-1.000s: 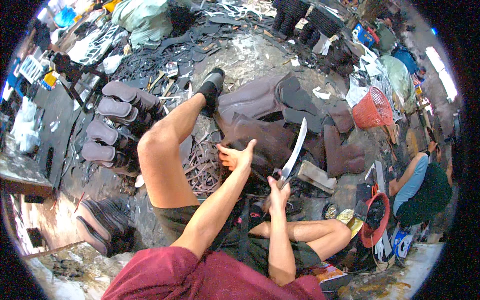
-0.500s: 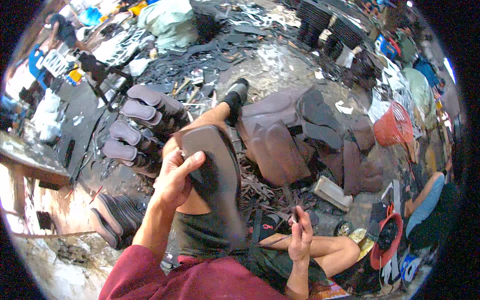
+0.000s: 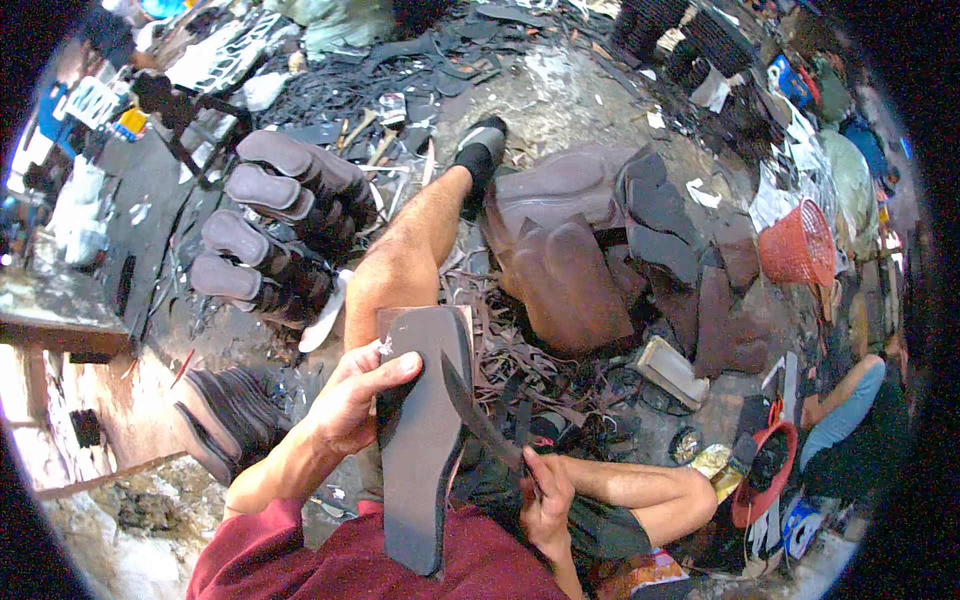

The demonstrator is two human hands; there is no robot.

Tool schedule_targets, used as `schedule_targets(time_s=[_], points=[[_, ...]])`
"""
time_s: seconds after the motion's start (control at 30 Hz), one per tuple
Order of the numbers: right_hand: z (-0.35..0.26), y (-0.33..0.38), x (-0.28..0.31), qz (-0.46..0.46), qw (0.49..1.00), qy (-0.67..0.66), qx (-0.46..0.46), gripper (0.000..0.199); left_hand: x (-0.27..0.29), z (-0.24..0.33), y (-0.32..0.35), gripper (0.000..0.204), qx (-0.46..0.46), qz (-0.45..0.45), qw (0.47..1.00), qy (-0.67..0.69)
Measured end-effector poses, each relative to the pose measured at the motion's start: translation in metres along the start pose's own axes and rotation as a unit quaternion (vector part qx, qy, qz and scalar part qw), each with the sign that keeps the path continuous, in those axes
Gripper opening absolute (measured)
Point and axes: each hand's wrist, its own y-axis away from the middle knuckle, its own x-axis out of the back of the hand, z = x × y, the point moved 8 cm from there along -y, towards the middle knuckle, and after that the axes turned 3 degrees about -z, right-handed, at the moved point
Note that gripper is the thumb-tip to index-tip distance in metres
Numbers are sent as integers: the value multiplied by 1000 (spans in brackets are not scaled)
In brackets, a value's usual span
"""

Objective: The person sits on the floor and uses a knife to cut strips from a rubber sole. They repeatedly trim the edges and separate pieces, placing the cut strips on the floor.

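The left hand [image 3: 352, 400] grips the long dark sole [image 3: 425, 430] by its left edge, thumb laid across the face and fingers curled behind, holding it upright between the knee and the chest. The right hand [image 3: 545, 495] is clenched around the handle of a knife [image 3: 478, 412], whose dark blade runs up toward ten o'clock and meets the sole's right edge about halfway along. The sole's upper end rests against the bare left leg [image 3: 410, 260], which stretches toward one o'clock and ends in a black sock [image 3: 480, 150] on the floor. The right leg [image 3: 640, 495] is folded, lying at three o'clock from the right hand. At eleven o'clock from the hands stand stacks of soles [image 3: 275, 220], their rounded ends pointing left, and another stack [image 3: 225, 410] lies at nine o'clock. At one o'clock, large brown sheets [image 3: 570, 260] with sole-shaped cutouts cover the floor, and thin rubber strips [image 3: 520, 365] are tangled just below them. Further out at two o'clock sits a red basket [image 3: 798, 245]. Another person's arm in a blue sleeve [image 3: 840, 405] shows at three o'clock, near the picture's rim.
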Motion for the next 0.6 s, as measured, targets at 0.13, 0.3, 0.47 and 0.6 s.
schedule_targets(time_s=[0.13,0.3,0.47,0.6], points=[[-4,-54,-4,6,1000,-7,-5,44,-4,5,-2,36,9,9,999,-38],[-31,-120,11,-30,998,2,59,46,-2,12,-3,33,42,11,997,-57],[-59,-156,36,-138,988,27,69,45,-7,16,-6,28,66,-17,994,-90],[-70,-184,44,-270,957,47,95,43,-4,19,-2,27,54,-11,990,-133]])
